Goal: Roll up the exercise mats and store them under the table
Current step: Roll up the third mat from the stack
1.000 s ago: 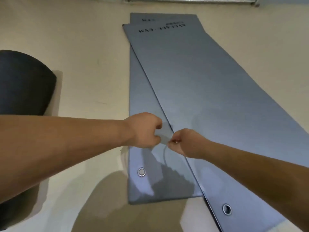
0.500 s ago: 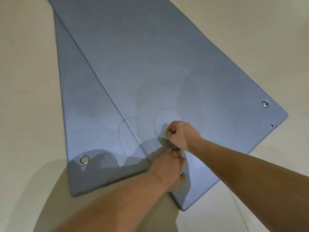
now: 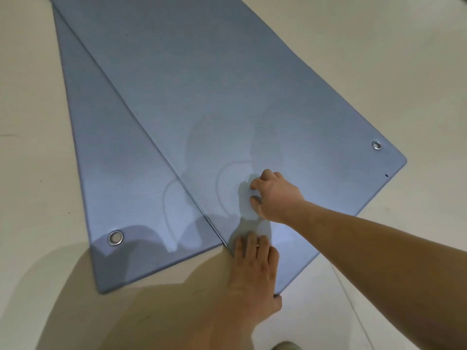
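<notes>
Pale floor [image 3: 30, 173] carried two flat blue mats, the top mat [image 3: 227, 84] askew over the lower mat [image 3: 113, 160]. Since a half-second before, the grips had parted: left grip [image 3: 255, 269] flat, fingers straight, on the top mat's near corner; right grip [image 3: 275, 195] farther up, curled, touching it.

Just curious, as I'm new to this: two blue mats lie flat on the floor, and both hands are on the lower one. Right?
Not quite. The head view shows the left hand and right hand on the upper mat, which overlaps the lower mat. Both mats do lie flat on the floor.
</notes>
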`<state>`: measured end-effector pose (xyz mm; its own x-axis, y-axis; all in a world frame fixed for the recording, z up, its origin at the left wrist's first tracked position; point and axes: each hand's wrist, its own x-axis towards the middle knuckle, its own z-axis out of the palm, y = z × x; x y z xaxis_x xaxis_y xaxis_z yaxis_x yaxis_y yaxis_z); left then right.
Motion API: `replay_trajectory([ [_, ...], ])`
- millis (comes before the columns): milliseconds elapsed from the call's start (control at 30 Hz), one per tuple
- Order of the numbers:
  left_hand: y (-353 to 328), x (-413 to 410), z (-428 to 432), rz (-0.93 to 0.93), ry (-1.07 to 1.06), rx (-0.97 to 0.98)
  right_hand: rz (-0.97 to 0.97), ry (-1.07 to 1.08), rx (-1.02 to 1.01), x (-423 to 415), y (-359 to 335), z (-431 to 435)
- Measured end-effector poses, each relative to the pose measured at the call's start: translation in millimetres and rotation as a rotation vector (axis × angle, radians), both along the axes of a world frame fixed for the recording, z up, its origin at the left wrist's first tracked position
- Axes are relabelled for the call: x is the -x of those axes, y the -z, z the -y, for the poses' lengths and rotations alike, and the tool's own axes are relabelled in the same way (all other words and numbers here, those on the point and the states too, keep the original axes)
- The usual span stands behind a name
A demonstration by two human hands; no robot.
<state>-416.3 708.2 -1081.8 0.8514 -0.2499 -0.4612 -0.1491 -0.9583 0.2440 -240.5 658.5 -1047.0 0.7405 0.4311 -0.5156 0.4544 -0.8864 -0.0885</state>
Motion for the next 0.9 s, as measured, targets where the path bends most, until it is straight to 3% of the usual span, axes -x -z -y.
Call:
replay_trajectory([
  [233,-35.2,-1.8,-15.9,-0.024,0.052,-0.015,-0.058,0.030,-0.015,25.6,-0.6,13.4],
  [433,-83.9,-16.8,-70.7,-0.084,0.367,-0.117,-0.234,0.104,-0.210,20.1,-10.0,-23.8],
  [600,-134.9,-47.3,-184.8,-0.073,0.227,-0.091,-0.461,0.132,-0.490,26.2,-43.3,-76.6],
  [700,-158.7,-46.1,-254.3,-0.060,0.236,-0.159,-0.611,0.084,-0.528,24.4,-97.9,-94.9],
  [800,-164.4,-22.6,-304.9,-0.064,0.163,-0.282,-0.507,-0.198,-0.288,26.1,-136.7,-111.8],
  [900,-166.9,-0.9,-330.9,-0.074,0.042,-0.269,-0.098,-0.438,0.014,42.7,-139.4,-133.3],
])
